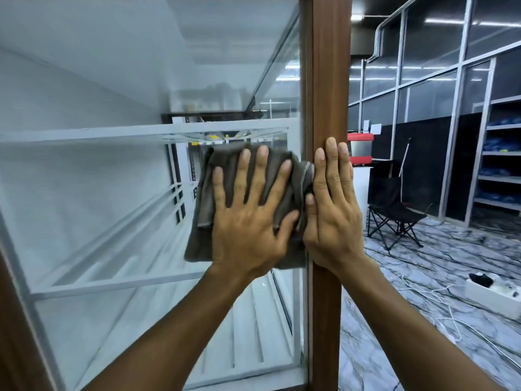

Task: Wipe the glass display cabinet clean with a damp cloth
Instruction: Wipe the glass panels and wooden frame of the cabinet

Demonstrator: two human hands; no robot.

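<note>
Simply crumpled grey-brown cloth [248, 176] on glass [112, 193]

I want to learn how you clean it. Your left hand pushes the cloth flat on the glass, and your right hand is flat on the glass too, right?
Not quite. The left hand does press the cloth flat on the glass, but the right hand lies flat on the brown wooden post beside it, as the head view shows.
</note>
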